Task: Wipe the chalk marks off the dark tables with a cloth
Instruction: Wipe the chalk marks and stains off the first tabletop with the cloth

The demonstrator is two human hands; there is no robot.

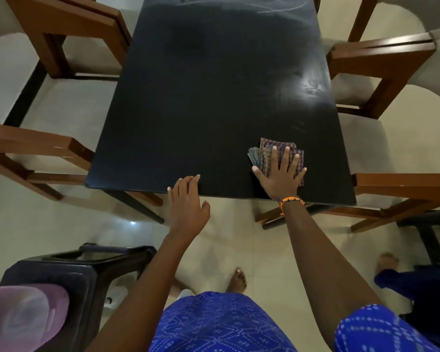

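**Wiping a dark table near its front edge**

Standing at the near end of the dark table (201, 110), a person in a blue patterned garment is reaching both arms forward over it. Going from the left: a black plastic stool (69, 270) is sitting on the pale floor beside the person, and wooden chairs (43, 158) are flanking the table's long sides. The left hand (187, 204) is resting at the table's front edge, its fingers (188, 180) lying close together and only slightly bent, their tips touching the tabletop, gripping nothing. Further right, the right hand (281, 174) is pressing flat on a folded checked cloth (269, 151), its 4 fingers spread apart over the fabric and the thumb sticking out to the left. The cloth is lying on the tabletop near the front right corner, partly showing beyond the fingertips. An orange bead bracelet (291, 200) is circling that wrist. Chalk marks (252, 3) are showing as pale lines at the far end of the table, well apart from the cloth, and a faint smeared sheen is lying along the right side.
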